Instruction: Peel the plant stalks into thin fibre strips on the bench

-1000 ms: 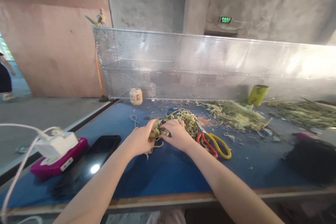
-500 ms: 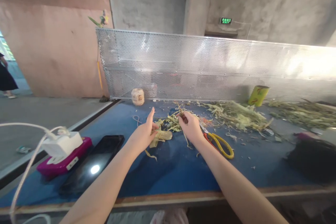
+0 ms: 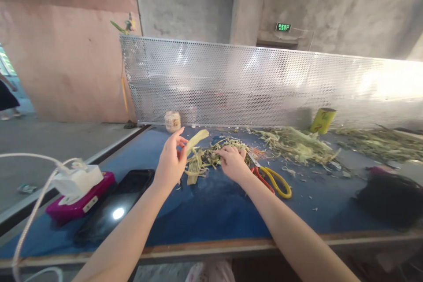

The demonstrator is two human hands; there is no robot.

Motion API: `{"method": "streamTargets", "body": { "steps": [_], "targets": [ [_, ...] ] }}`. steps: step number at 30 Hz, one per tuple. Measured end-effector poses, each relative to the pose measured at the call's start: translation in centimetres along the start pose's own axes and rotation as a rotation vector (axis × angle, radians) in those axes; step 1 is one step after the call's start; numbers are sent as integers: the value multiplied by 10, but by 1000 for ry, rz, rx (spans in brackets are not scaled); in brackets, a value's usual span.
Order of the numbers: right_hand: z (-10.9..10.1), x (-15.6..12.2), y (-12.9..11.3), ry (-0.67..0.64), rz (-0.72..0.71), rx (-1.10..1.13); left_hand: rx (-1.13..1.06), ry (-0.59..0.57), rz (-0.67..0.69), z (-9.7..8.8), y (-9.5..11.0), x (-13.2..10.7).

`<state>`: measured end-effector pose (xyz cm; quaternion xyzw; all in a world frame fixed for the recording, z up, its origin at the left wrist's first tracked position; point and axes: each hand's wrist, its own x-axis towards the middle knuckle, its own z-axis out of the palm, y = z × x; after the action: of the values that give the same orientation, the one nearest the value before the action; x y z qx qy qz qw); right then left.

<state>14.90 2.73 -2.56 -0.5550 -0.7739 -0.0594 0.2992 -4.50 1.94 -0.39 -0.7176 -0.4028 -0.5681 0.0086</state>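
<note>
My left hand (image 3: 171,159) is raised a little above the blue table (image 3: 205,211) and pinches a pale green leaf strip (image 3: 197,139) that sticks up and to the right. My right hand (image 3: 233,162) rests with curled fingers on a small pile of dried leaf strips (image 3: 211,155), gripping some of them. Scissors (image 3: 272,179) with yellow and red handles lie just right of my right hand.
A black phone (image 3: 115,205) and a magenta box with a white charger (image 3: 77,187) lie at the left. A small jar (image 3: 172,121) and a yellow-green cup (image 3: 323,120) stand by the perforated metal screen (image 3: 264,83). More leaves (image 3: 297,143) spread right; a black bag (image 3: 391,198) sits at the right edge.
My left hand has lifted off the table with a leaf strip pinched in it. My right hand has come down from a raised pinch onto the leaf pile.
</note>
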Motion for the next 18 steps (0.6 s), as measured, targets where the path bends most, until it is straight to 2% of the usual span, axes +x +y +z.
{"method": "streamTargets", "body": {
  "steps": [3,6,10,15,18],
  "targets": [
    [-3,0,-4,65,-21,105,-135,-26,-77,2,4,-1],
    [-8,0,-10,117,-74,348,-299,-100,-181,6,11,-3],
    [-5,1,-14,68,-76,607,-452,-176,-290,11,18,-5],
    [1,2,-15,110,-16,811,-589,-321,-371,12,22,-7],
    [-2,1,-19,52,-13,1040,-685,-376,-443,11,25,-8]
  ]
}}
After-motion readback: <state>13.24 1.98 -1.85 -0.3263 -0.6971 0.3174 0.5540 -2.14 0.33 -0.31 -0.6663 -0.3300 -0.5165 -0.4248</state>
